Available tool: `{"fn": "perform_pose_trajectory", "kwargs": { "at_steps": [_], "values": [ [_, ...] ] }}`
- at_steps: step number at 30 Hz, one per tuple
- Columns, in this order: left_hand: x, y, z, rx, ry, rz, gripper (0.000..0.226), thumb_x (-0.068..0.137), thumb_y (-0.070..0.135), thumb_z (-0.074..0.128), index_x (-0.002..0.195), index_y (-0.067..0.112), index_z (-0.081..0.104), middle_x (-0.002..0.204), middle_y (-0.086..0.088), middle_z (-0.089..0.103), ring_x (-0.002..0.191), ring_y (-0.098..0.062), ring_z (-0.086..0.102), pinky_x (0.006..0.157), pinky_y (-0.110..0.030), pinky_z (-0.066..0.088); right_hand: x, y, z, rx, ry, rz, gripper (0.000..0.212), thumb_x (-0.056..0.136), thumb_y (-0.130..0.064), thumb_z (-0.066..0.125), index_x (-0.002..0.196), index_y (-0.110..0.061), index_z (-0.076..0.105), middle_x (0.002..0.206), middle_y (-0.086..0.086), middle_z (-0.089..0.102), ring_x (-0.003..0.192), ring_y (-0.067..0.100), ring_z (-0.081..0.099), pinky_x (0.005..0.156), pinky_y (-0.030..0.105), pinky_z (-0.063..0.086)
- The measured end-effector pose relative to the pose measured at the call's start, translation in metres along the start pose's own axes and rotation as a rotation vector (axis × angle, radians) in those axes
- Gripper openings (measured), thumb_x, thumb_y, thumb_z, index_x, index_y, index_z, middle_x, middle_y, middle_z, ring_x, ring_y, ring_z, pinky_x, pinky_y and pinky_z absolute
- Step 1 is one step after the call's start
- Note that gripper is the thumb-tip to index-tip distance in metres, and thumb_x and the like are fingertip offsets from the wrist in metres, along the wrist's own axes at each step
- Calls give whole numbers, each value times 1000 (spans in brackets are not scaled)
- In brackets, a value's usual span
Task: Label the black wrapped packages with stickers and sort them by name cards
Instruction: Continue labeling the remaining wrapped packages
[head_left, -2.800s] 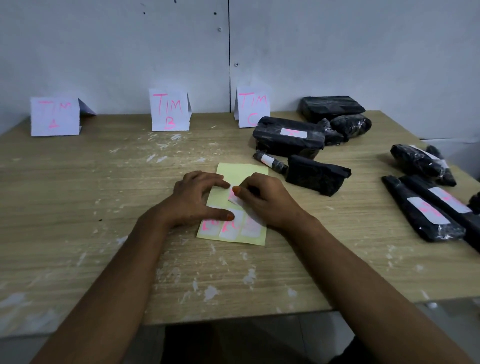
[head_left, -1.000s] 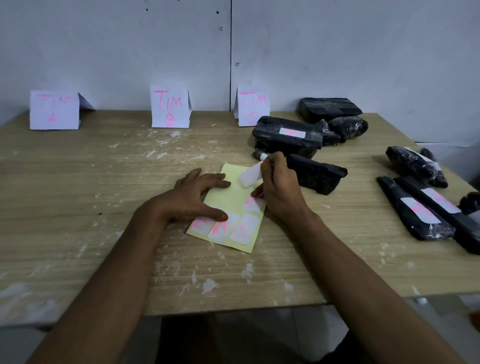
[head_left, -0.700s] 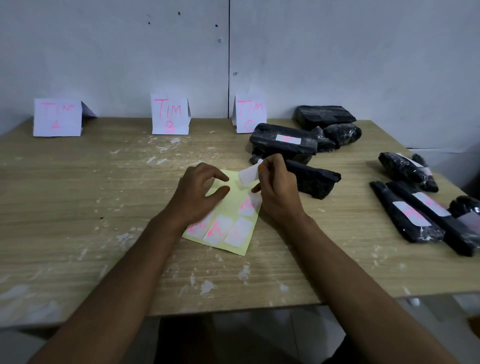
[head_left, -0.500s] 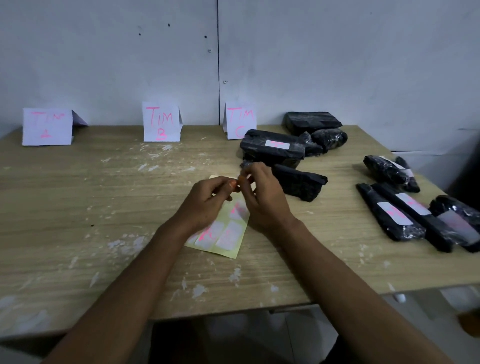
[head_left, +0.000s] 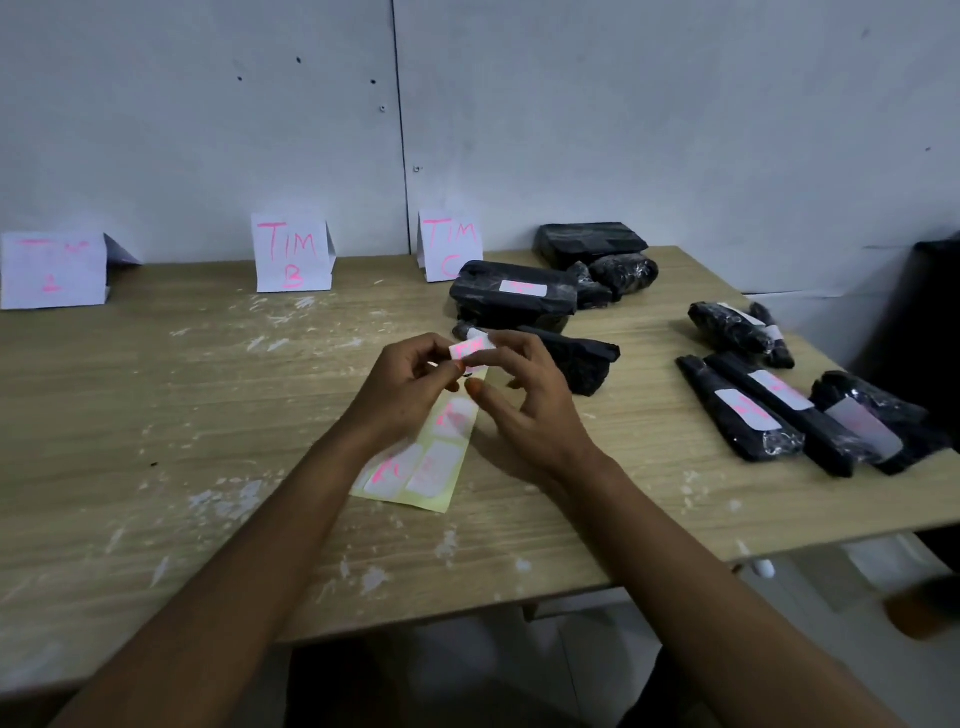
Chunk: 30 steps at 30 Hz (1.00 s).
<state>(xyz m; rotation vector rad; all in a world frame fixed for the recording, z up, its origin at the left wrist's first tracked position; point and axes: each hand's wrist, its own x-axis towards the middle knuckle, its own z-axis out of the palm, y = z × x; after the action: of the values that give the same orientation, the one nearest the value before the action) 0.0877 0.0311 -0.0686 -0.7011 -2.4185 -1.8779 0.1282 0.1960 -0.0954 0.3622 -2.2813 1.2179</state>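
A white sticker (head_left: 470, 347) with pink writing is held up above the table. My left hand (head_left: 410, 387) pinches its left end between thumb and forefinger. My right hand (head_left: 524, 395) has a fingertip at the sticker's right end, with its thumb held apart below. Under my hands lies the yellow sticker sheet (head_left: 423, 462) with a few stickers left on it. Just beyond is an unlabelled black package (head_left: 576, 358), and behind it a labelled black package (head_left: 514, 296). Name cards TIM A (head_left: 52, 270), TIM B (head_left: 291, 254) and TIM C (head_left: 451, 252) stand along the back edge.
Two more black packages (head_left: 589, 241) lie at the back near card C. Several labelled long black packages (head_left: 737, 421) lie at the table's right edge. A small black roll (head_left: 465, 330) lies behind my hands. The wooden table (head_left: 156, 415) is flecked with white paint.
My right hand peeled a sticker off the sheet and lifted it. My left hand left the sheet and took hold of the sticker's left end. The right thumb has come off it.
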Motion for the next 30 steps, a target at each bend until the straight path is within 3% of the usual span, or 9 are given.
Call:
{"fn": "perform_pose_trajectory", "kwargs": {
  "at_steps": [4,6,9,11,15,20,24,27,30],
  "values": [
    [7,8,13,60,-54,9,19,93,3,55,88,14,70,87,-13,69,74,-11,67,74,-28,48,-6,4,-17,73,171,66,13,85,-10,68,96,-16,72,110,0,60,93,7,62,75,24,52],
    [12,9,25,98,-84,16,20,93,3,52,90,10,70,84,-12,68,73,-12,67,75,-29,49,-10,6,-26,125,223,163,16,83,-3,71,92,-16,68,94,-2,60,76,6,58,69,22,48],
    [18,12,46,142,-135,31,16,95,12,54,88,15,68,79,-4,66,75,-16,68,74,-33,51,-15,10,-42,235,273,271,23,81,0,73,88,-17,58,72,-3,53,64,11,49,61,31,43],
    [23,14,58,205,-157,59,12,94,22,61,84,19,67,78,-3,65,77,-19,66,71,-32,49,-19,12,-52,241,306,311,26,80,0,73,93,-15,55,72,2,53,64,13,50,60,34,44],
    [32,8,75,311,-181,123,9,94,25,63,91,21,71,87,1,68,82,-11,63,75,-33,50,-25,21,-64,305,349,521,30,82,-2,73,105,-13,57,76,5,65,65,10,60,58,22,47],
    [27,-6,86,308,-21,104,17,86,23,72,103,21,70,83,4,67,77,-8,63,72,-28,51,-25,28,-66,125,366,584,6,85,-12,73,86,-15,69,77,0,70,68,6,65,62,18,50],
    [30,-14,84,347,35,106,10,84,26,74,83,20,66,78,7,64,72,-9,60,69,-31,50,-25,24,-61,-6,382,572,7,86,-20,73,80,-21,70,88,-9,63,80,4,62,67,14,47],
    [34,-15,84,404,53,119,10,83,27,75,81,21,68,92,5,57,89,-16,58,80,-36,50,-22,23,-61,-56,415,569,12,84,-22,76,78,-26,67,101,-9,49,94,5,53,70,2,35],
    [40,-13,86,379,102,75,9,81,24,77,79,18,70,103,5,50,110,-23,53,95,-36,45,-18,22,-62,-59,413,582,13,83,-22,76,76,-27,67,107,-8,50,103,5,51,71,-2,30]
  ]
}}
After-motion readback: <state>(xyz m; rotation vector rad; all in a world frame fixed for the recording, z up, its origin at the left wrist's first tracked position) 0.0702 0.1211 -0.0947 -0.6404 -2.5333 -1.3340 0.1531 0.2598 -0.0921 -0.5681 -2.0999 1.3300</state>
